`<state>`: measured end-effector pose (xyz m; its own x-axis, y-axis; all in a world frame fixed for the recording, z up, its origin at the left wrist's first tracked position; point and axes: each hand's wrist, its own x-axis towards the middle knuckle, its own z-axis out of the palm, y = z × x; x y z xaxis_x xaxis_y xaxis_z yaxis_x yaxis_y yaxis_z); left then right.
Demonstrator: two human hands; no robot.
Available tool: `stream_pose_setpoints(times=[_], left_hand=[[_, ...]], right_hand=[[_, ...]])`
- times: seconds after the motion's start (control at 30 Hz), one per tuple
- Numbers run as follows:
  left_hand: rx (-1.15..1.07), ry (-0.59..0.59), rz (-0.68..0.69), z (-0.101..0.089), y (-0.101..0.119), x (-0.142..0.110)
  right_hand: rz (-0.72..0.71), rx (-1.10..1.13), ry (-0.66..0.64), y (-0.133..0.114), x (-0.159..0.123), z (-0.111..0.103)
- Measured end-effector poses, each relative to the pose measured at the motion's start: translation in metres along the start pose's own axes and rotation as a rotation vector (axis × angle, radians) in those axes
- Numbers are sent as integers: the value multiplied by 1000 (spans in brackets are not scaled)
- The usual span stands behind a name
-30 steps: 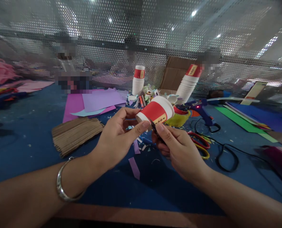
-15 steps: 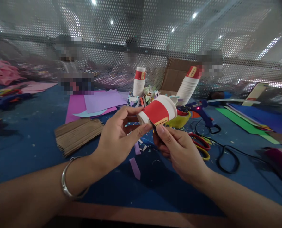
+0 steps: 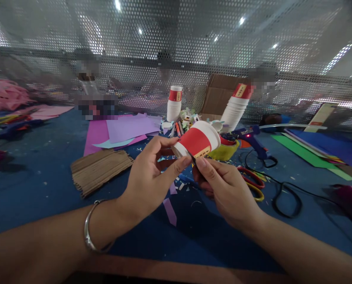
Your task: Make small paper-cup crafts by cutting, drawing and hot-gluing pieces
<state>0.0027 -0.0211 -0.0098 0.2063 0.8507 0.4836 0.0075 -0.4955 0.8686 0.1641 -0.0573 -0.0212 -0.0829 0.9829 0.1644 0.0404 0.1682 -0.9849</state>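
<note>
Above the table, a paper cup (image 3: pixel 195 141) lies tilted on its side, white with a red band and a small yellow label, its wide rim pointing up and right. My left hand (image 3: pixel 152 177) holds it near the base, thumb below and fingers on the far side. My right hand (image 3: pixel 223 183) is closed in a pinch around a thin dark tool (image 3: pixel 193 157), whose tip touches the cup's lower side beside my left thumb. The rest of that tool is hidden in the fingers, so I cannot make out its kind.
Behind stand two stacks of paper cups (image 3: pixel 174 110) (image 3: pixel 235 108). Corrugated cardboard (image 3: pixel 100 169) and purple paper (image 3: pixel 131 128) lie left. Rightward are a glue gun (image 3: pixel 254 142) with a looped black cord, red and yellow scissors handles (image 3: pixel 255 185), and coloured sheets (image 3: pixel 309 156). Paper scraps litter the middle.
The view has shifted slightly, so the table things appear a little lower and to the right. Both hands keep the same hold, with the cup in nearly the same pose.
</note>
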Motion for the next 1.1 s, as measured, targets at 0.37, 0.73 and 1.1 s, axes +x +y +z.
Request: stream_pose_setpoints(times=[0.37, 0.73, 1.1], left_hand=[[91, 3, 95, -5, -2, -4], [-278, 37, -216, -1, -1, 3], [-606, 0, -476, 3, -3, 8]], right_hand=[[-27, -41, 1, 1, 0, -1], [-43, -53, 3, -4, 4, 2], [29, -43, 41, 6, 13, 1]])
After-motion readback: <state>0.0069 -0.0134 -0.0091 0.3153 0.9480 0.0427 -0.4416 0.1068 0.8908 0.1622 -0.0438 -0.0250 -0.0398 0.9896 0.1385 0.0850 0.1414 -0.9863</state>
